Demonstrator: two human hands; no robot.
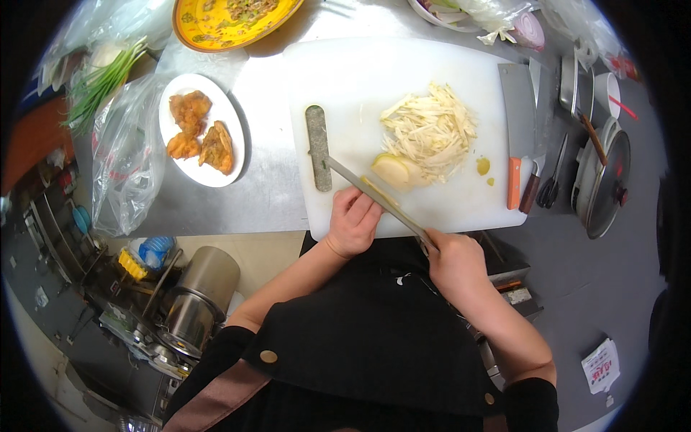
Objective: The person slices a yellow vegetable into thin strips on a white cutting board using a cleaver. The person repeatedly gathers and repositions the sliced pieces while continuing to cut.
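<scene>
My right hand (458,261) grips the handle of a long knife (378,197), its blade slanting up and left across a white plastic cutting board (351,65). Fingers of my left hand (355,220) are bent against the near side of the blade; whether they pinch anything is hidden. A thin strip of pale vegetable or fruit (384,190) lies along the blade's far side. Beyond it are pale cut slices with a yellow-green rim (393,169) and a heap of thin pale shreds (430,129). The knife tip reaches the board's dark handle slot (318,148).
A cleaver (519,108) with an orange handle lies along the board's right edge, near scissors (551,183) and a lidded pot (607,183). To the left are a white oval plate of fried pieces (235,129), a plastic bag (127,162) and green onions (105,83). A yellow plate (189,38) stands behind.
</scene>
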